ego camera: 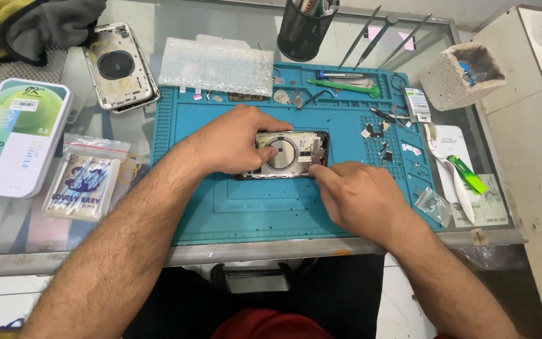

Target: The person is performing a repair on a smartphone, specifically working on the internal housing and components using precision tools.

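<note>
An opened phone housing (291,152) with a round silver coil lies in the middle of the blue work mat (221,207). My left hand (233,141) rests over its left end, fingers curled onto it and holding it down. My right hand (356,194) is at the housing's lower right edge, with index finger and thumb pinched together against that edge. Whether something small sits between those fingertips I cannot tell.
A second empty phone housing (120,66) lies at the back left beside bubble wrap (216,65). A white box (14,135) and a bag of cotton swabs (86,182) sit left. Tweezers (381,37), a black mesh cup (304,28), small screws and parts (377,135), a grey block (462,75) are at the back and right.
</note>
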